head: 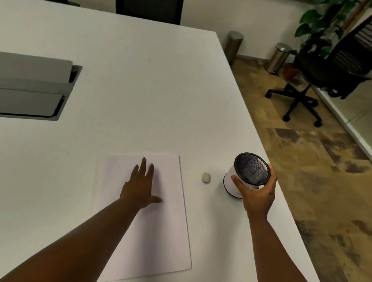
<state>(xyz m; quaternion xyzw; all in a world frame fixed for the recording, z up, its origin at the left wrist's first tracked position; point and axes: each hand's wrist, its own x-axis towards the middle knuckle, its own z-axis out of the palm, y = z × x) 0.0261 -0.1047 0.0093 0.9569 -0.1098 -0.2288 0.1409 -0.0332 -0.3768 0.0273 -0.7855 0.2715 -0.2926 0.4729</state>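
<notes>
**A:** Head view first: where is the pen cup [232, 177]?

**B:** In the right hand [257, 196], near the right edge of the worktop [120, 53]; the fingers [272, 176] and thumb curl round its white wall; the cup is tilted, its black mesh mouth toward the camera; whether its base touches the worktop I cannot tell.

**A:** And the left hand [141, 188]?

**B:** Flat on the sheet of paper [161, 236], fingers straight and spread, gripping nothing; a small grey eraser [206, 177] lies between paper and cup, touching neither.
</notes>
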